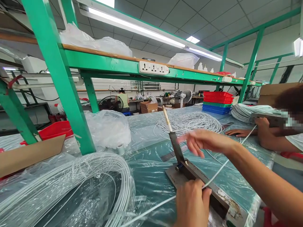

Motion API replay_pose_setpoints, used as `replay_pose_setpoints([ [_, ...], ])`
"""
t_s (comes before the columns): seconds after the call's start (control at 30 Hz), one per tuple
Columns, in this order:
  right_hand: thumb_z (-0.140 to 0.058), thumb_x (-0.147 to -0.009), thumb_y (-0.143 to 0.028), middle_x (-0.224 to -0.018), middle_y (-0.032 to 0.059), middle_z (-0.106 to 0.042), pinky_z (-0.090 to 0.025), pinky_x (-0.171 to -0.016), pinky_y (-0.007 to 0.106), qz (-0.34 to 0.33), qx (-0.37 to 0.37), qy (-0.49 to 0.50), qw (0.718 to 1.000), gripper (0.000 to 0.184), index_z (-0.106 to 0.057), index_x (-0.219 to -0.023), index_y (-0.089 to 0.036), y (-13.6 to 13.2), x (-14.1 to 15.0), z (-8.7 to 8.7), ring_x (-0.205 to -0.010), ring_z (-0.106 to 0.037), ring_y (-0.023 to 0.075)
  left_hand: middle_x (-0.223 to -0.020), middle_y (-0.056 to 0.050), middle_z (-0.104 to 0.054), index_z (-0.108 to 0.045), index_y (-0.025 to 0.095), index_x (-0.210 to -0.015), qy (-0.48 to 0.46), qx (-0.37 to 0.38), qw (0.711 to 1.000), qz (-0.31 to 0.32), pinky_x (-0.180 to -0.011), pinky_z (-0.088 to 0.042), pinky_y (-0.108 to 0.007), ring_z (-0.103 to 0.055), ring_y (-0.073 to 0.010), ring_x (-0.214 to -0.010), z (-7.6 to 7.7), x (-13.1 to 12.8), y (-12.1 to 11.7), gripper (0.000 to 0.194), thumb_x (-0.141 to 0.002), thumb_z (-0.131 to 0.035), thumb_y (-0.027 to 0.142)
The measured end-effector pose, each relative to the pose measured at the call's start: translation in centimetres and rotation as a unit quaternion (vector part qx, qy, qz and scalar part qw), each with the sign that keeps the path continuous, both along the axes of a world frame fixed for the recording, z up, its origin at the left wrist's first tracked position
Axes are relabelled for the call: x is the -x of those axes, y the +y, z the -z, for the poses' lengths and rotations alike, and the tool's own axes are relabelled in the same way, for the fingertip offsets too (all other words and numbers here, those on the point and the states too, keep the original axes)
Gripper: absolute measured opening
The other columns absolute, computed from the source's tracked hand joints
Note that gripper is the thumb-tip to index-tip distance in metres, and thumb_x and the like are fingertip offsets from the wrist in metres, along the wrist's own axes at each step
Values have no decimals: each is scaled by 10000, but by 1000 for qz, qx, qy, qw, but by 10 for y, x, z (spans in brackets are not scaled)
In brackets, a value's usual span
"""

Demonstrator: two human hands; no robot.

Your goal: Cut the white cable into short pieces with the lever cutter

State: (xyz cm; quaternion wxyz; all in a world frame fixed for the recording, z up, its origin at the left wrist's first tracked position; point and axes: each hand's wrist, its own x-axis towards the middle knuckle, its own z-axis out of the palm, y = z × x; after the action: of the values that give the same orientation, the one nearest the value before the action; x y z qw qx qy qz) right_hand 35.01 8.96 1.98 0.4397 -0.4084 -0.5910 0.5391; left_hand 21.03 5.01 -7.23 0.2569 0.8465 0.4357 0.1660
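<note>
One white wire (pixel 213 180) lies across one lever cutter (pixel 201 181) on the plastic-covered table (pixel 151 170). The left hand (pixel 193 203) pinches the wire at the cutter's base. The right hand (pixel 204 142), blurred, hovers open-fingered beside the raised handle (pixel 167 119). Three wire coils: one near (pixel 71 186), two farther (pixel 189 121) (pixel 248 111). One tray stack (pixel 217 102); two fans (pixel 110 103) (pixel 186 96).

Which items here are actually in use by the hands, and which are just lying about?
In use:
left hand pinching the white cable
lever cutter the cable crosses
right hand, blurred, beside the cutter handle
cable coil in plastic wrap

Lying about:
stacked bins
loose cable pile
cardboard sheet
fan
power strip
</note>
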Motion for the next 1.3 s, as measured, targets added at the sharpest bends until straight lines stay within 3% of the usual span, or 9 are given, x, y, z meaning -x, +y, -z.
replay_pose_setpoints([
  [0.1,-443,-884,-379,-599,-6,-498,-309,-382,145,114,3,-71,991,328,-493,-1057,-106,82,-20,-17,-435,-393,44,-879,-1,-648,-618,237,-854,27,-16,999,-12,-684,-388,-298,-584,-220,-858,4,-3,2,179,-847,-445,281],
  [0.2,-425,-875,-449,-543,-27,-449,-271,-357,158,142,43,-99,984,383,-461,-1023,-97,143,-19,-13,-391,-335,45,-873,-5,-647,-610,228,-854,60,-35,997,-18,-645,-370,-295,-588,-221,-843,6,-4,6,199,-865,-414,261],
  [0.3,-345,-864,-561,-521,-55,-376,-236,-345,163,129,83,-105,983,467,-474,-901,-114,171,-9,-5,-364,-265,37,-848,-18,-648,-606,218,-843,89,-31,995,-19,-598,-352,-296,-597,-227,-808,5,-5,9,209,-870,-401,251],
  [0.43,-192,-844,-647,-476,-57,-320,-190,-330,157,129,109,-97,981,592,-466,-788,-126,175,0,-6,-343,-206,36,-847,-37,-655,-595,222,-882,110,-29,993,-13,-596,-350,-307,-606,-249,-807,7,-6,11,220,-878,-377,252],
  [0.6,-96,-799,-692,-460,-8,-417,-270,-336,153,119,93,-73,986,679,-481,-839,-134,139,-20,-27,-347,-316,62,-792,-43,-655,-587,215,-866,105,-66,992,1,-553,-314,-288,-613,-244,-750,14,-3,12,268,-893,-330,286],
  [0.8,-6,-832,-615,-804,144,-606,-382,-492,175,82,89,-22,992,750,-429,-1110,-62,32,-58,-46,-565,-582,105,-726,-41,-664,-624,203,-716,90,-94,991,-16,-493,-187,-288,-619,-207,-687,23,-1,19,340,-888,-359,328],
  [1.03,-276,-845,-495,-748,172,-622,-359,-424,174,94,156,-15,983,465,-512,-934,-105,-69,-79,-23,-486,-575,110,-718,-45,-655,-610,185,-662,71,-86,993,-27,-508,-191,-281,-609,-202,-697,29,-3,28,330,-875,-395,319],
  [1.13,-408,-831,-386,-726,111,-614,-342,-390,154,91,172,-38,980,344,-525,-1031,-132,-92,-85,-10,-431,-541,86,-739,-53,-660,-614,193,-724,81,-86,993,-16,-504,-174,-276,-612,-216,-713,28,-3,27,282,-872,-385,265],
  [1.3,-557,-759,-313,-757,70,-607,-356,-365,155,110,212,-57,969,491,-437,-1229,-235,-109,-93,5,-411,-542,97,-632,-59,-603,-584,162,-685,-10,-35,999,-11,-501,-162,-267,-553,-188,-611,31,-5,26,264,-841,-372,182],
])
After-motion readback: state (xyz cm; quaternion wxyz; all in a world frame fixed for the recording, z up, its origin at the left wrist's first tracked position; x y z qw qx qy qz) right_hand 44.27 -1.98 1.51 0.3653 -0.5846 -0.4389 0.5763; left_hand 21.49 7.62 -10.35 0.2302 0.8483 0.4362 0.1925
